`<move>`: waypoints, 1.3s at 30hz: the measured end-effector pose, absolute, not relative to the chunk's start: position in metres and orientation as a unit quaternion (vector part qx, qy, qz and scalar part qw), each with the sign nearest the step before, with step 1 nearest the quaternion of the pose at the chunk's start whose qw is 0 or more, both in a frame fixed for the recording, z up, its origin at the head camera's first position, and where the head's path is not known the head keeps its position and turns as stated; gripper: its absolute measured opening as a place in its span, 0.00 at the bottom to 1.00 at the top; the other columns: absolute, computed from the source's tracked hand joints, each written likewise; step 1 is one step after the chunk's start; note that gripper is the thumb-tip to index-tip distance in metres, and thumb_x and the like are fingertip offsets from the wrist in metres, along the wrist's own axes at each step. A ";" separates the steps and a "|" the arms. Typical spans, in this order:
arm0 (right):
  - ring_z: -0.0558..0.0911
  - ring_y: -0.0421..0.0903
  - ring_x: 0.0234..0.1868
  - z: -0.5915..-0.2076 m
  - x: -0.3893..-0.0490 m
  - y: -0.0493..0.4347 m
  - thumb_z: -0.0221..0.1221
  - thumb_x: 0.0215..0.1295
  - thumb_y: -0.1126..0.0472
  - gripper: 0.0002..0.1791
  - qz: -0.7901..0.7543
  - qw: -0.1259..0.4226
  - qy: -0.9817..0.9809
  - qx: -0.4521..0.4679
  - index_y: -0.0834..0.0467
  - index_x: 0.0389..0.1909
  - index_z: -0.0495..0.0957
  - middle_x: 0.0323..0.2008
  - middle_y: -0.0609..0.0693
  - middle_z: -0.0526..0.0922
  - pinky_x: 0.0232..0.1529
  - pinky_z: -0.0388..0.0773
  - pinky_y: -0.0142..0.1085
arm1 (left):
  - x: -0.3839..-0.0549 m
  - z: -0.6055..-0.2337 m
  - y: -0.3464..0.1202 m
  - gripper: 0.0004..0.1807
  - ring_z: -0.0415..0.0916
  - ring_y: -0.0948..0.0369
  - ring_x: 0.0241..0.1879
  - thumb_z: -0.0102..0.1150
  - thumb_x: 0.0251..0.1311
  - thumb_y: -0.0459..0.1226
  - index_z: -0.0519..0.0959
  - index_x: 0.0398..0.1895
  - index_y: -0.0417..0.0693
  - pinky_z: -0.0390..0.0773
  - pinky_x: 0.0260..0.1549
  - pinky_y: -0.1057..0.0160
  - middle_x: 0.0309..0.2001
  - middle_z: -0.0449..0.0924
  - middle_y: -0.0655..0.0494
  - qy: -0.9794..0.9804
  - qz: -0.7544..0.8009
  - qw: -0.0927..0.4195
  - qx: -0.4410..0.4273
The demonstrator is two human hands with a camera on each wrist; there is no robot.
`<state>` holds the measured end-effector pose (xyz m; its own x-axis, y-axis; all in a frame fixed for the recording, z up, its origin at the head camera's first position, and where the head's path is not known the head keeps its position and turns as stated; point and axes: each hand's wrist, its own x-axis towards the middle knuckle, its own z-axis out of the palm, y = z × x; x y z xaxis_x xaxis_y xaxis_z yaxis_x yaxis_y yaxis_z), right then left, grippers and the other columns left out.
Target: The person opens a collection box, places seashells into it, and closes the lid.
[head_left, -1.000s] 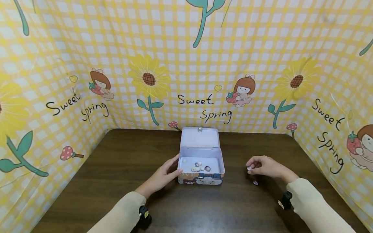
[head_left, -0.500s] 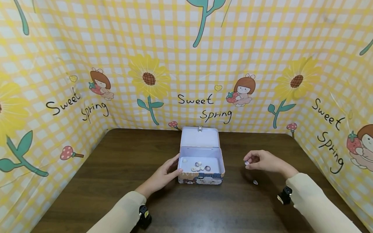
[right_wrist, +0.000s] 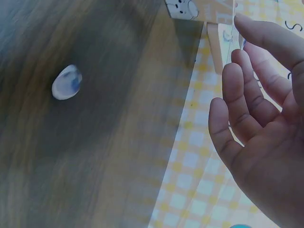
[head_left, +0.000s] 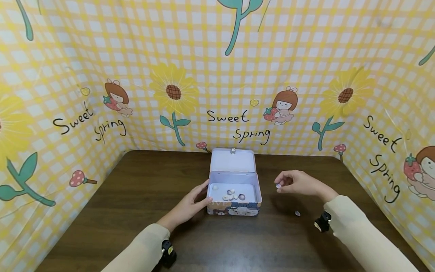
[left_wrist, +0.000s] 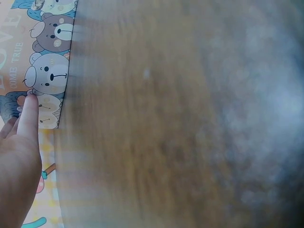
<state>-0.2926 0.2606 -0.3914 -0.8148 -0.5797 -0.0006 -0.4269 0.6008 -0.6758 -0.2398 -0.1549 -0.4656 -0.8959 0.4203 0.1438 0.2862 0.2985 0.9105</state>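
My left hand (head_left: 187, 206) rests against the left side of an open tin box (head_left: 233, 209) in the head view, its thumb at the front left corner. The left wrist view shows its straight thumb on the printed bear wall of the box (left_wrist: 47, 61). Several small pale and purplish seashells (head_left: 241, 197) lie on the box floor. To the right of the box, my right hand (head_left: 300, 183) pinches a small seashell (head_left: 278, 186) above the table. In the right wrist view this shell is mostly hidden by the fingers. A white and purple seashell (right_wrist: 66, 83) lies on the table below.
The hinged lid (head_left: 232, 160) of the box stands raised at the back, with a metal clasp on its edge. A dark wooden table (head_left: 142, 177) carries everything. Yellow checked cloth (head_left: 217, 75) with printed flowers surrounds it behind and at both sides.
My right hand has lifted the pinched seashell from near the table and carried it left, towards the box. The left hand and the box have stayed in place.
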 end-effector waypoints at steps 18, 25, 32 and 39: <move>0.78 0.46 0.38 -0.383 -0.302 0.211 0.69 0.64 0.58 0.11 -0.341 0.113 0.877 -0.320 0.56 0.44 0.82 0.35 0.46 0.80 0.40 0.78 0.37 | -0.239 -0.466 -0.154 0.39 0.57 0.46 0.72 0.57 0.73 0.44 0.51 0.81 0.49 0.63 0.65 0.41 0.76 0.53 0.40 0.807 0.547 0.064 0.214; 0.78 0.46 0.37 -0.380 -0.307 0.192 0.68 0.64 0.62 0.10 -0.346 0.116 0.867 -0.340 0.59 0.45 0.82 0.34 0.46 0.80 0.39 0.78 0.36 | -0.239 -0.466 -0.155 0.39 0.57 0.45 0.72 0.57 0.73 0.44 0.52 0.81 0.48 0.63 0.65 0.41 0.76 0.53 0.41 0.808 0.547 0.061 0.209; 0.79 0.46 0.38 -0.375 -0.310 0.173 0.69 0.64 0.58 0.09 -0.335 0.120 0.866 -0.352 0.54 0.43 0.83 0.35 0.46 0.81 0.38 0.80 0.37 | -0.240 -0.467 -0.155 0.39 0.58 0.46 0.72 0.58 0.73 0.43 0.52 0.80 0.49 0.63 0.65 0.42 0.76 0.54 0.43 0.809 0.546 0.058 0.208; 0.80 0.45 0.39 -0.367 -0.315 0.152 0.68 0.64 0.59 0.08 -0.324 0.128 0.867 -0.356 0.53 0.43 0.83 0.35 0.45 0.83 0.39 0.79 0.39 | -0.241 -0.467 -0.155 0.39 0.57 0.45 0.72 0.57 0.73 0.43 0.52 0.80 0.48 0.63 0.65 0.42 0.76 0.53 0.42 0.807 0.549 0.061 0.212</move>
<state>-0.3149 0.1519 -0.3666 -0.7139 -0.7002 0.0084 -0.5346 0.5372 -0.6524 -0.2407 -0.1551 -0.4666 -0.9030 0.4082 0.1341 0.2747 0.3083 0.9108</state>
